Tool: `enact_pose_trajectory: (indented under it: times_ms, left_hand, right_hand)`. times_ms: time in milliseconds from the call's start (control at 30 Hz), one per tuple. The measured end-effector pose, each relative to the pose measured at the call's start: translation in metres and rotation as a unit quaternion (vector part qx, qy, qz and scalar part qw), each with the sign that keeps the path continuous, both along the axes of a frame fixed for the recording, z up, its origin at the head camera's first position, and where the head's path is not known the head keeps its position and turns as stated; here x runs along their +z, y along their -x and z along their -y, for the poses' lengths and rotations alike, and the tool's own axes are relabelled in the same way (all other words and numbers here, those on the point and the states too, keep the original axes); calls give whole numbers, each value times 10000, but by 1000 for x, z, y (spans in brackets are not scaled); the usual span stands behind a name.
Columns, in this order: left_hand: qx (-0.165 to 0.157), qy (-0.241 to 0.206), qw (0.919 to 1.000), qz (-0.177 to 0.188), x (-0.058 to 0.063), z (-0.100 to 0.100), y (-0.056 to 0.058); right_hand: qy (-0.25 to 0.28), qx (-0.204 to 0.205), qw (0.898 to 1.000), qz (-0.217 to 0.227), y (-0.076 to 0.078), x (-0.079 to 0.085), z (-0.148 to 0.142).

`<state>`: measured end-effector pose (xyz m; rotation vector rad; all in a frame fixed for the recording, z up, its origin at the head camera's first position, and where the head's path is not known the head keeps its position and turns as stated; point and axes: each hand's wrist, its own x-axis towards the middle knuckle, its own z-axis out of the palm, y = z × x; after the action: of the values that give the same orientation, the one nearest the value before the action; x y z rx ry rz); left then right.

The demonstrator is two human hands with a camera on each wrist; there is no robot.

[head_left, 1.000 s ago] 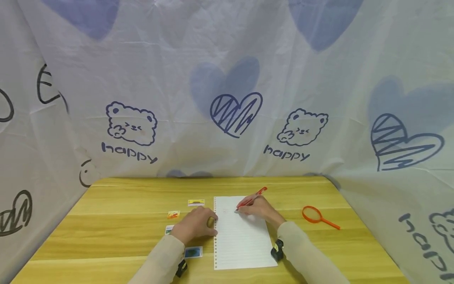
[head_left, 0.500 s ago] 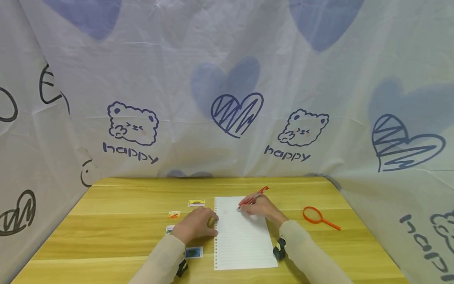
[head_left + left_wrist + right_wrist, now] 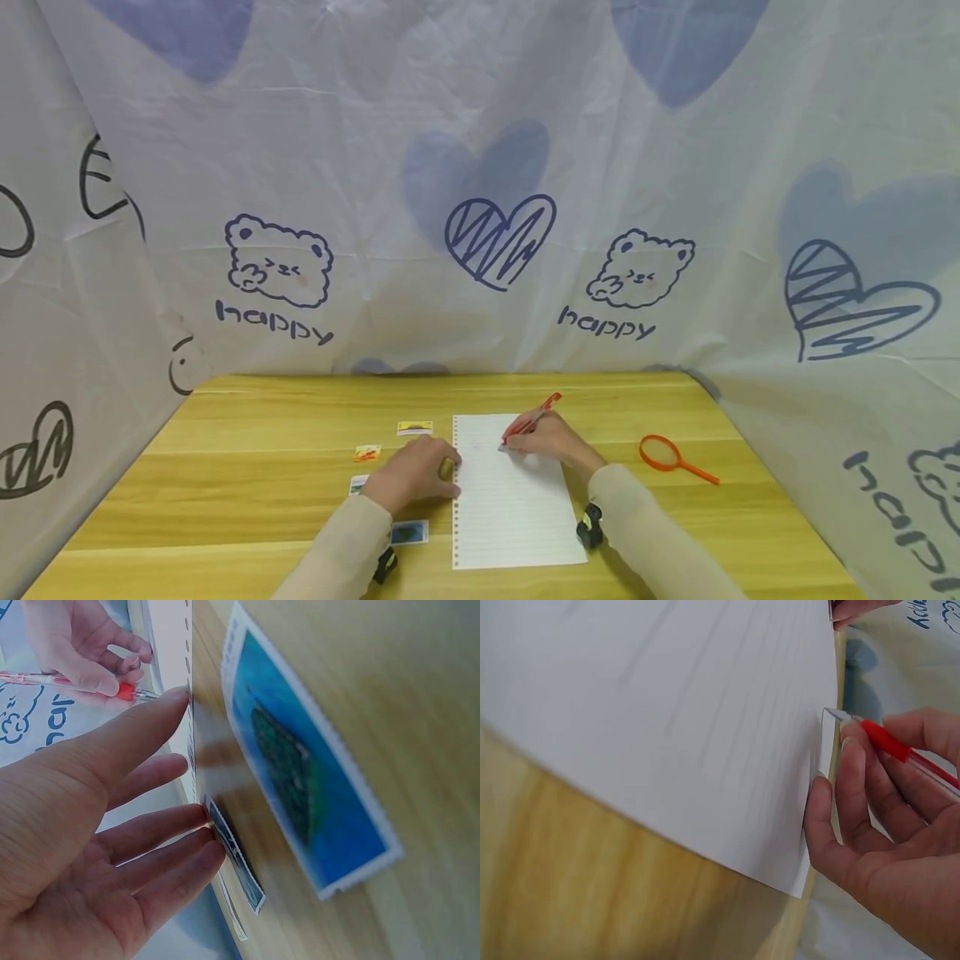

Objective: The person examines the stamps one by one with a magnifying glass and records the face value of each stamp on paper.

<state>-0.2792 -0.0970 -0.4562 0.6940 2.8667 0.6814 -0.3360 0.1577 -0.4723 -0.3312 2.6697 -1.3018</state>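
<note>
Head view: right hand [image 3: 542, 435] pinches pen [image 3: 552, 402], left hand [image 3: 416, 475] spreads wide at paper [image 3: 517, 517]'s left edge, faint marks [image 3: 477, 447] near its top-left corner suggesting writing barely begun, most left.

L forearm [image 3: 341, 550], sleeved, reaches fwd & inward fr. own side; R forearm [image 3: 660, 542] same fr. R. L hand [image 3: 411, 475] back up, relaxed, thumb [image 3: 135, 739] spread fr. the long fingers [image 3: 161, 826], these slightly bent. R hand [image 3: 546, 437] in pinch grip, thumb & forefinger closed, outer fingers [image 3: 851, 799] bent. Hands near ea. other, not touching.
</note>
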Motion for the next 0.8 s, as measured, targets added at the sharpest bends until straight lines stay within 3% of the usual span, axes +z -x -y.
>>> enact_pose_trajectory:
  times_ms: [667,800]
  left_hand:
    - [-65,-28,10000,-12,0,0,-1]
    - [-105,-27,9999,-96,0,0,0]
  right_hand:
    - [-45,-525,9986,67,0,-3,-1]
    - [8,-410,9991,103,0,-1,-1]
